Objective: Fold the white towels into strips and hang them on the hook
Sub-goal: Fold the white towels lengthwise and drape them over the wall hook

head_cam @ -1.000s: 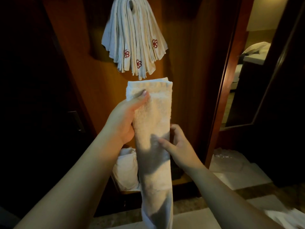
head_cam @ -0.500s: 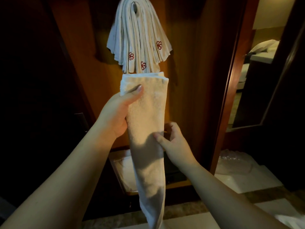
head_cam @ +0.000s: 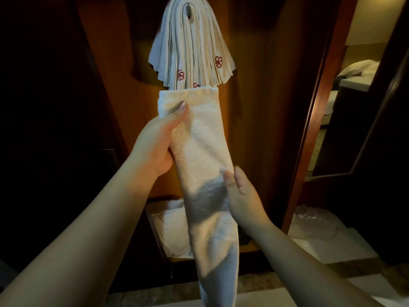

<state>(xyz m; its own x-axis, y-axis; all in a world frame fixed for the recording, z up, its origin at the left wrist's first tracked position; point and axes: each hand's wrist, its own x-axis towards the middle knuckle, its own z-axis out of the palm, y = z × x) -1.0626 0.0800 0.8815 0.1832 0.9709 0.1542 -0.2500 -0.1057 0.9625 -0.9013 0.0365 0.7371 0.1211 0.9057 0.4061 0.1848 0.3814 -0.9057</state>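
At centre frame, the left hand (head_cam: 157, 142) pinches the top of a folded white towel (head_cam: 205, 165), thumb across its face, keeping the strip taut; the right hand (head_cam: 243, 193) grips its middle edge, likely steadying the fold. Above, hung towels (head_cam: 190, 47) drape the hook (head_cam: 188, 10) (red flower emblems, no legible writing).

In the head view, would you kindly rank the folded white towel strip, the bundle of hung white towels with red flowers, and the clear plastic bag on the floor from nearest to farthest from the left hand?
1. Folded white towel strip: in the left hand grip.
2. Bundle of hung white towels with red flowers: above, on the hook.
3. Clear plastic bag: lower right, on the floor.
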